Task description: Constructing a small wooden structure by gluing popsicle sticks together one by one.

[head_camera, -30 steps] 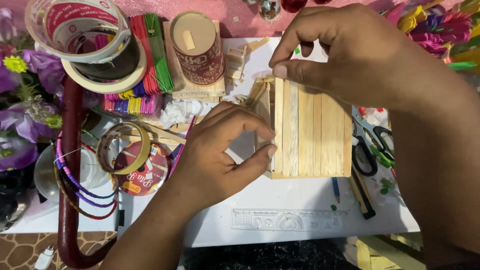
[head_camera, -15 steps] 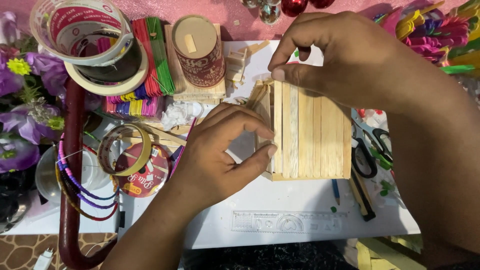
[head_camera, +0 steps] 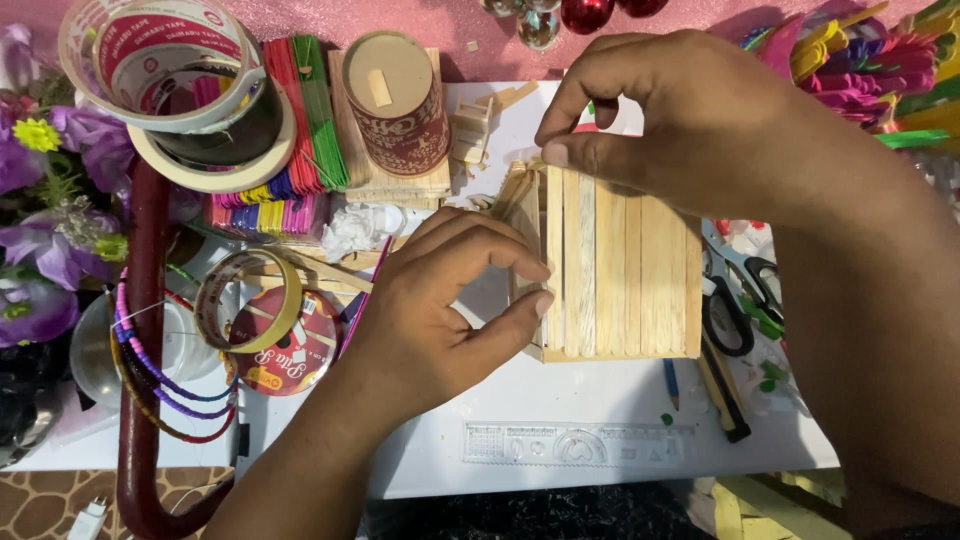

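Stick house [head_camera: 620, 265] stood on the white board [head_camera: 560, 420], sticks running near-to-far. Right hand [head_camera: 690, 120] pinched its far left corner; left hand [head_camera: 440, 310] pinched the left edge, nearer. Ruler [head_camera: 580, 443] lay just below.

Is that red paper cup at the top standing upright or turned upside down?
Cannot tell for sure: the red cup stands on end, seen from above, its closed tan end up with a small wooden piece on it.

Both hands grip a small house of pale wooden sticks [head_camera: 620, 265] on the white board [head_camera: 560, 400]: the left hand [head_camera: 440, 310] pinches its left edge, the right hand [head_camera: 680, 120] its far-left corner. Tape rolls [head_camera: 180, 90] lie far left.
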